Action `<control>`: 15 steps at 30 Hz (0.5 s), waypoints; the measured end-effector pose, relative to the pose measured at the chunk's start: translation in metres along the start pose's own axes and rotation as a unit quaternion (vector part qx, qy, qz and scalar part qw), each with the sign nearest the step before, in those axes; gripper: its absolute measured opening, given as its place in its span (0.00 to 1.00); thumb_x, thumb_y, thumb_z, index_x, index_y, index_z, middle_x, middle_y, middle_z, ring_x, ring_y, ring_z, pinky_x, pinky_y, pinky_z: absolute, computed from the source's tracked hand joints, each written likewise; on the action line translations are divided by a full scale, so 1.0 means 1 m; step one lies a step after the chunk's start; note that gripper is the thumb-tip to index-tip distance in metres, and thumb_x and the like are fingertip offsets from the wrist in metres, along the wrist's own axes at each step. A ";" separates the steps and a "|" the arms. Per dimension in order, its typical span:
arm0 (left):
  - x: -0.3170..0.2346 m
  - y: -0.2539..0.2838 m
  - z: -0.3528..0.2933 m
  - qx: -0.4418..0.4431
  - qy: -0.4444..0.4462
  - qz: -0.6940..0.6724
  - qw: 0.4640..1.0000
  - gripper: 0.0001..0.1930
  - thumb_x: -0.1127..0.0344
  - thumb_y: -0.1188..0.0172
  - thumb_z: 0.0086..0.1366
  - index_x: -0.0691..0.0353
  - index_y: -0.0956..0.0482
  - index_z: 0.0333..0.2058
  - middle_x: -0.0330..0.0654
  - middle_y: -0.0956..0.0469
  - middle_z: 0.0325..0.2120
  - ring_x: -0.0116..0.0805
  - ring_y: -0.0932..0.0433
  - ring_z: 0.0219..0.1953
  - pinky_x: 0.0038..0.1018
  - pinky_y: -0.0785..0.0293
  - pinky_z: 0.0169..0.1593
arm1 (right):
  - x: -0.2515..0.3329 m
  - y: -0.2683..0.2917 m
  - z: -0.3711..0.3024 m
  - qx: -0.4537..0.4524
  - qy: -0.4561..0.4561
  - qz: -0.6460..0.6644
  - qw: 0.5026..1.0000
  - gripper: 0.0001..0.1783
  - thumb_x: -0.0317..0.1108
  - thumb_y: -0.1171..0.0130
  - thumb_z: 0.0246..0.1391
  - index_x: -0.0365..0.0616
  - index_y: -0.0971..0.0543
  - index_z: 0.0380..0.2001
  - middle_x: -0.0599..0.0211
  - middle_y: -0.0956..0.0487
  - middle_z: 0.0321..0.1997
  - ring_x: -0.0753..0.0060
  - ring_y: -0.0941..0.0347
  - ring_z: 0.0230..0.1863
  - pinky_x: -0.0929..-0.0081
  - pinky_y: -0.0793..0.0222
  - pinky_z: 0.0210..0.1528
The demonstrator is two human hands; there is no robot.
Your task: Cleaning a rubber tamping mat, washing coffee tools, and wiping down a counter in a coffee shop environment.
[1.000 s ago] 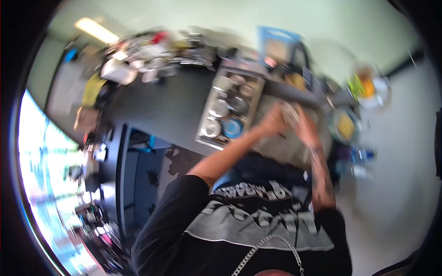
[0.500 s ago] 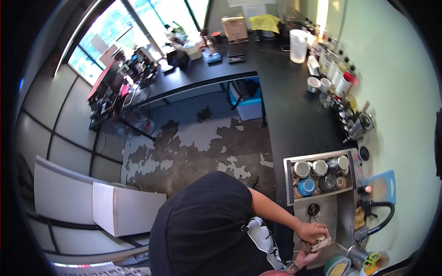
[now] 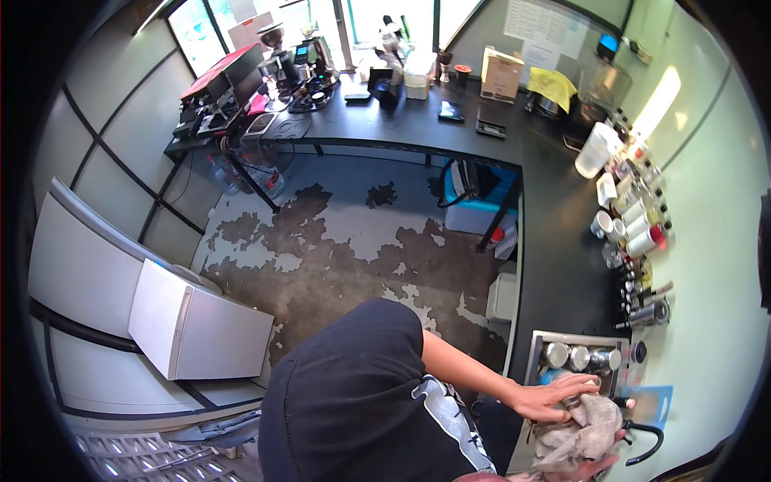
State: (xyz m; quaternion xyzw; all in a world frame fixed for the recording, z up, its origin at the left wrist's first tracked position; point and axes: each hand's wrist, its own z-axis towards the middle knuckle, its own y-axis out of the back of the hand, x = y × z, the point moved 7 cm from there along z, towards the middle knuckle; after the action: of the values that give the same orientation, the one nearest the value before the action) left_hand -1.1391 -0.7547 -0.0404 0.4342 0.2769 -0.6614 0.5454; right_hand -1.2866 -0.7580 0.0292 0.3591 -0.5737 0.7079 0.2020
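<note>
A crumpled grey-beige cloth [image 3: 582, 430] hangs bunched between my hands over the sink. My left hand [image 3: 546, 399] grips its upper side, the fingers reaching across the fabric and the thumb below them. Underneath, my right hand [image 3: 593, 467] holds the lower part, with most of its palm and fingers hidden by the folds. Behind the cloth, a metal rack [image 3: 536, 344] at the sink carries several upturned cups and jars [image 3: 578, 357]. A blue cup [image 3: 551, 376] there is mostly covered by my left hand and the cloth.
A black faucet [image 3: 657, 446] curves beside my right hand, with a blue cutting board [image 3: 660, 402] against the wall. Bottles [image 3: 642, 217], white cups [image 3: 601, 224] and a clear pitcher [image 3: 596, 150] line the black counter [image 3: 562, 265]. A white refrigerator [image 3: 217, 337] stands left.
The cloth, a small folded bundle before, is now opened out and larger. Both hands have moved right and further apart. The view has turned, bringing the back counter further into sight.
</note>
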 end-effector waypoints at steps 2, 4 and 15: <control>-0.021 0.044 -0.017 0.002 -0.022 -0.072 0.997 0.46 0.50 0.44 0.75 0.63 0.58 0.79 0.57 0.56 0.79 0.53 0.60 0.82 0.47 0.62 0.80 | -0.038 -0.037 0.022 -0.027 -0.001 -0.079 0.997 0.41 0.66 0.48 0.70 0.47 0.31 0.73 0.56 0.31 0.75 0.47 0.32 0.72 0.48 0.34 0.71; -0.038 0.082 -0.039 -0.012 0.002 -0.082 0.997 0.46 0.49 0.46 0.75 0.63 0.59 0.79 0.57 0.55 0.79 0.53 0.57 0.81 0.46 0.61 0.80 | -0.082 -0.078 0.038 -0.008 -0.014 -0.139 0.990 0.41 0.65 0.49 0.70 0.46 0.31 0.73 0.55 0.31 0.75 0.47 0.33 0.73 0.49 0.35 0.71; -0.080 0.359 -0.186 -0.230 0.093 0.103 0.963 0.23 0.62 0.30 0.66 0.61 0.21 0.57 0.50 0.15 0.50 0.45 0.16 0.55 0.37 0.22 0.59 | -0.301 -0.235 0.046 0.178 -0.080 -0.410 0.891 0.41 0.63 0.50 0.71 0.44 0.32 0.74 0.54 0.32 0.76 0.46 0.35 0.75 0.51 0.39 0.75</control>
State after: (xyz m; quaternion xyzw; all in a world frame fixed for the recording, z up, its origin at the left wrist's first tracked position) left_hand -0.7410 -0.6506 -0.0193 0.3832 0.4250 -0.4771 0.6670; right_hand -0.9108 -0.7029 -0.0328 0.6478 -0.2545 0.6212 0.3602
